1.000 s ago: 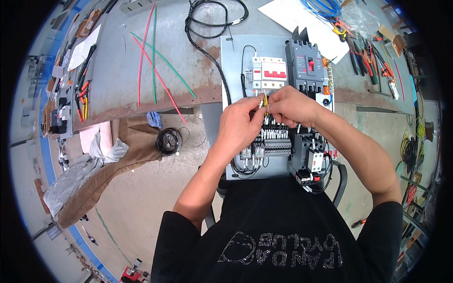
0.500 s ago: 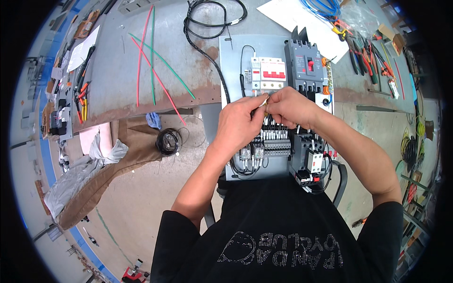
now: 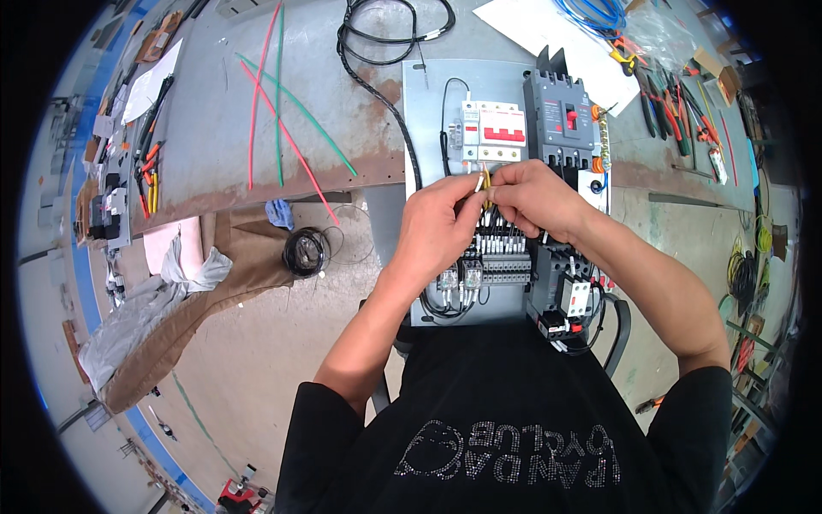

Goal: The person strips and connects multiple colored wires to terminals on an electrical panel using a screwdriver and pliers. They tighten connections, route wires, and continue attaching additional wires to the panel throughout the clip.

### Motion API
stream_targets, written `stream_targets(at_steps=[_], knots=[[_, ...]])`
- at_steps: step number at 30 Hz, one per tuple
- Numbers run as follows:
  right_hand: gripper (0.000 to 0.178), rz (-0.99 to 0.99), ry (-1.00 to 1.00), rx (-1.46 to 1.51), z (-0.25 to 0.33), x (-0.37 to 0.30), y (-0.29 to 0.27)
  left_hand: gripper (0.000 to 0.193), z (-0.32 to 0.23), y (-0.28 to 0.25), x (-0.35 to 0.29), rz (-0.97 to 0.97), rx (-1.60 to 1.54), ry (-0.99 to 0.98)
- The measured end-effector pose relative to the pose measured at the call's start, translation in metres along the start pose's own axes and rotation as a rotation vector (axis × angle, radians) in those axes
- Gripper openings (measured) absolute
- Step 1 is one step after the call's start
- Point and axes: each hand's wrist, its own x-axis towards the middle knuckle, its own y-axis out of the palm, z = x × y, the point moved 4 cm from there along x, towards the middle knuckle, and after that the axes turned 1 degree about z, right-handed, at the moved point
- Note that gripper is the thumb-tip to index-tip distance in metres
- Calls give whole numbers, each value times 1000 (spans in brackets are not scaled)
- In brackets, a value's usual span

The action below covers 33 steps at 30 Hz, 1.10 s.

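My left hand (image 3: 435, 221) and my right hand (image 3: 541, 202) meet over the middle of a grey mounting panel (image 3: 419, 111). Both are closed in a pinch at a thin yellow wire (image 3: 487, 176). A small white sleeve (image 3: 479, 183) shows at my left fingertips, beside that wire. Just beyond my fingers is a white circuit breaker with red levers (image 3: 503, 134). Toward me, black wires with white markers run to a grey terminal block (image 3: 507, 271). My fingers hide part of this wiring.
A large dark breaker (image 3: 562, 118) and a contactor (image 3: 575, 295) line the panel's right side. Red and green wires (image 3: 278, 111) lie on the bench to the left, a black cable (image 3: 377, 92) beside the panel. Pliers and cutters (image 3: 668, 111) lie at right.
The view has shifted slightly. My fingertips have parted a little, so more of the yellow wire and the white sleeve shows between them.
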Motion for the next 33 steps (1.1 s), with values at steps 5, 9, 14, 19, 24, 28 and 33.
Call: stream_targets(at_steps=[5,9,14,19,24,28,33], knots=[[21,3,-28,-6,0,1,2,34,-1,1,0,3,-16,-55],[22,6,-39,58,0,0,3,43,4,-1,4,105,-196,-207],[15,-42,-37,61,-1,-3,6,61,-3,-4,1,206,-82,-173],[13,-49,-37,148,-1,-5,5,62,-4,-4,-1,167,-65,-142],[14,-15,-26,255,-4,-3,2,50,-5,0,4,100,-28,-159],[12,3,-7,270,2,-8,3,48,-4,1,6,106,28,-145],[12,18,0,220,-1,-2,3,48,-2,2,4,86,2,-136]])
